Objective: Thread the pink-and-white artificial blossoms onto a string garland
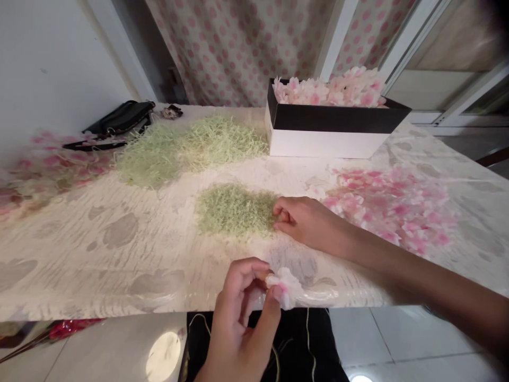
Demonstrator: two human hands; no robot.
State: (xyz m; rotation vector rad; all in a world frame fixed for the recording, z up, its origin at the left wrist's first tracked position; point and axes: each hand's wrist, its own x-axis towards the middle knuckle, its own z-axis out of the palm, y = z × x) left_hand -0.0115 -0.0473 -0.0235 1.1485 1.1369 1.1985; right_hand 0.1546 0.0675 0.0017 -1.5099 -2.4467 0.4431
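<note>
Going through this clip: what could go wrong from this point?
The left hand pinches a pale pink petal bunch right at the table's edge, so a slip could drop it off the table. The right hand touches the loose green shreds; a careless drag might scatter them into the loose pink petals nearby.

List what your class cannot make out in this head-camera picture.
Head view:
Pale pink bundle: its middle is hidden by the left hand's fingers.
Right hand: its curled fingers hide whether it holds any green shreds.
Small item at the table's far end: too small to identify.
Black-and-white box: its wall hides what lies beneath the pink blossoms.
</note>
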